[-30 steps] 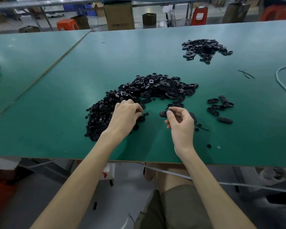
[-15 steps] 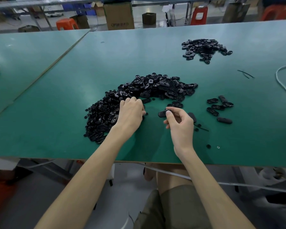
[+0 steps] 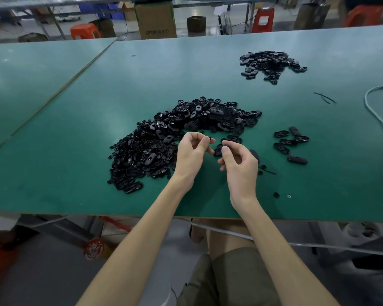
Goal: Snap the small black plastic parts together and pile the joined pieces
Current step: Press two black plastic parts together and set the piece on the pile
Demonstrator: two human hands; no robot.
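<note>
A big heap of small black plastic parts (image 3: 175, 138) curves across the middle of the green table (image 3: 75, 133). Just right of its near end, my left hand (image 3: 191, 154) is lifted off the heap and pinches a tiny black part (image 3: 211, 139) between thumb and fingertip. Close beside it, my right hand (image 3: 239, 164) grips an oval black part (image 3: 218, 150) by its end. The two parts are a short gap apart. A smaller pile of black pieces (image 3: 271, 64) lies far back on the right, and several ovals (image 3: 290, 143) lie loose to the right of my hands.
A white cable (image 3: 378, 113) loops along the right side of the table. Thin black strips (image 3: 324, 97) lie near it. Small round bits (image 3: 276, 194) sit by the front edge. Cardboard boxes (image 3: 156, 19) and red stools (image 3: 262, 19) stand on the floor beyond the table.
My left hand has risen from the heap with a tiny part and moved right toward my right hand. The right hand stayed in place holding its oval part.
</note>
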